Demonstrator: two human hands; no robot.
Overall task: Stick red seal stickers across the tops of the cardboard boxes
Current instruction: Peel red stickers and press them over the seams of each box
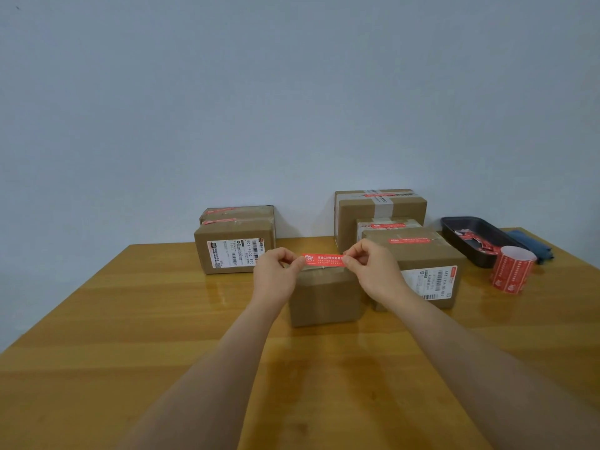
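Note:
A red seal sticker (323,259) is stretched level between my two hands, just above the top of a small plain cardboard box (324,297) in the middle of the table. My left hand (276,276) pinches its left end and my right hand (373,271) pinches its right end. A roll of red stickers (511,269) stands at the right. Other cardboard boxes carry red stickers on top: two on the left (235,245) and three on the right (422,254).
A dark tray (480,235) holding red scraps sits at the back right, with a blue cloth (532,245) beside it. The wooden table (162,336) ends at a pale wall behind the boxes.

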